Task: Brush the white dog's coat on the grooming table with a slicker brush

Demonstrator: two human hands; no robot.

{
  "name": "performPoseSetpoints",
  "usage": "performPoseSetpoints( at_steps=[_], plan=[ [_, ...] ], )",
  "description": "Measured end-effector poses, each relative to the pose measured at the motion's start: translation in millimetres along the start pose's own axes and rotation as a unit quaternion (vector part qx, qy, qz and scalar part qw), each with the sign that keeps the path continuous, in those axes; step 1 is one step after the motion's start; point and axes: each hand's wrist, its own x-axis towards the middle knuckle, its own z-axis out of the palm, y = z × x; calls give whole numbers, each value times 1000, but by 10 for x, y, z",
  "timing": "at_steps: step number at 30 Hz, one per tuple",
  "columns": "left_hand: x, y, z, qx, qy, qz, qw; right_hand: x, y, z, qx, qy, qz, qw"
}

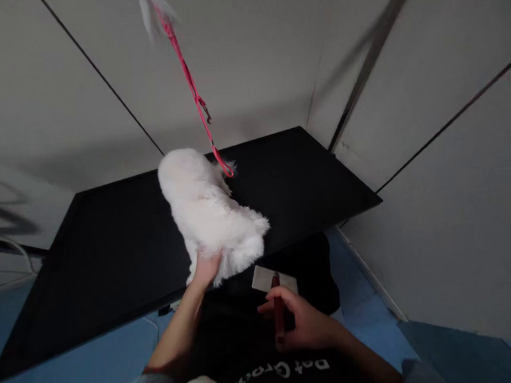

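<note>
Fingers (287, 301) of the right hand (300, 324) are curled tight around the dark red handle of a slicker brush (276, 294), whose pale rectangular head points up and away from the person, just short of the table edge; the brush hangs in front of the person's black apron (270, 357), not touching the dog. Left hand (206, 268) reaches up to the rear of a small white fluffy dog (207, 210), its fingers pushed into the fur at the lower back end so that only the back of the hand shows; how far those fingers are closed on the coat cannot be told. The dog stands on a black grooming table (109, 258), near its front edge, facing away; a pink leash (193, 92) runs from its neck steeply upward and out of view at the top. Pale wall panels (462, 197) stand behind and to the right; blue floor (75, 380) lies below the table.
</note>
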Motion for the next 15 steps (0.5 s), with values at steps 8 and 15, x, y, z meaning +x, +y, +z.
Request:
performPoseSetpoints(
  at_steps=[8,15],
  plan=[
    [-183,92,50,2,36,19,999,1177,-241,-514,-41,223,-184,956],
    [-57,-138,-3,1,92,-68,993,1292,-321,-809,5,203,-186,961]
  ],
)
